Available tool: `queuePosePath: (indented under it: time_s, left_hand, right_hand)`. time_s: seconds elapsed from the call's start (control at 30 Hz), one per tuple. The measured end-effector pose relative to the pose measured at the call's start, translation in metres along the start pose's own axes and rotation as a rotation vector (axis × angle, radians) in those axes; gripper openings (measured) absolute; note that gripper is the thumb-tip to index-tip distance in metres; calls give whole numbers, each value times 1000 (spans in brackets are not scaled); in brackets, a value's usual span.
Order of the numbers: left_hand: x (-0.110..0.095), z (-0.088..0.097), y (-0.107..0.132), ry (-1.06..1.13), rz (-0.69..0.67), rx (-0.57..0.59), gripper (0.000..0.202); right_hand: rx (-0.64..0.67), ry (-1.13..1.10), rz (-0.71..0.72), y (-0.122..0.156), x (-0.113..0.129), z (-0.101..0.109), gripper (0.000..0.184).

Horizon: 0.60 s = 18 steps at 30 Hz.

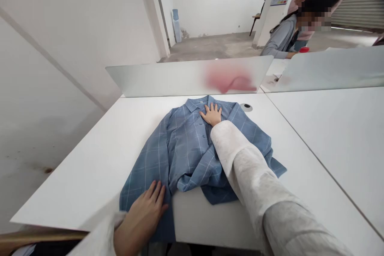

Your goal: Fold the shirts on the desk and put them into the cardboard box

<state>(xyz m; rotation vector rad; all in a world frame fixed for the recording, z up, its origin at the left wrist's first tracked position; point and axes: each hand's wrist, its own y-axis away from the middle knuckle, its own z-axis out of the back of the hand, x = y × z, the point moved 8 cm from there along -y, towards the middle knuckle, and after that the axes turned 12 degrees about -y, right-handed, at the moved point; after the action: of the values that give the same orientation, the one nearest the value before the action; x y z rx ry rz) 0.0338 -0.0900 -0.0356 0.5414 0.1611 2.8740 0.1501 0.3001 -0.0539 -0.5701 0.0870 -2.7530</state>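
Observation:
A blue shirt (187, 140) with thin white check lines lies spread on the white table, its collar at the far side. Its lower part is bunched and folded over near the table's front. My right hand (212, 115) rests flat on the upper chest just below the collar, fingers spread. Near the front edge, my left hand (147, 212) lies on the lower part of the sleeve at the left, with its fingers stretched out. That side of the cloth hangs over the front edge. My right forearm hides part of the shirt's right side.
A frosted divider (168, 78) runs along the back of the white table (99, 148), with a blurred red shape behind it. A cable hole (246, 107) lies beyond the right shoulder of the shirt. Two people (282, 40) are beyond the divider at right.

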Motion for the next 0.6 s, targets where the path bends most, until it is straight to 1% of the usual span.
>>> queuePosePath:
  time_s: [0.07,0.1,0.13,0.2,0.27,0.3,0.37,0.43,0.53,0.6]
  left_hand:
    - [-3,-12,15,-16,46,-104,45]
    - [0,-17,19,-19,70,-136,47]
    - [7,-22,19,-16,97,-143,48]
    - [27,-30,14,7,166,-82,50]
    - [49,-36,6,56,240,44,57]
    - [58,-38,3,88,266,113,63]
    - [65,-39,-2,150,301,211,76]
    - [64,-39,-2,189,328,241,80]
    - [63,-35,3,191,396,200,72]
    - [73,-34,9,200,437,212,67]
  right_hand:
    - [-5,-4,1,0,0,-1,68]
    - [-9,-9,2,0,1,-1,67]
    - [-11,-16,3,0,1,-1,67]
    - [-12,-31,4,0,0,-1,66]
    - [-7,-42,0,0,0,0,66]
    - [-4,-45,-3,-1,0,0,66]
    - [1,-49,-9,-1,-1,0,67]
    - [-2,-52,-10,-1,0,1,66]
    - [-13,-59,-1,-2,0,1,66]
    - [-24,-64,5,-2,0,0,65]
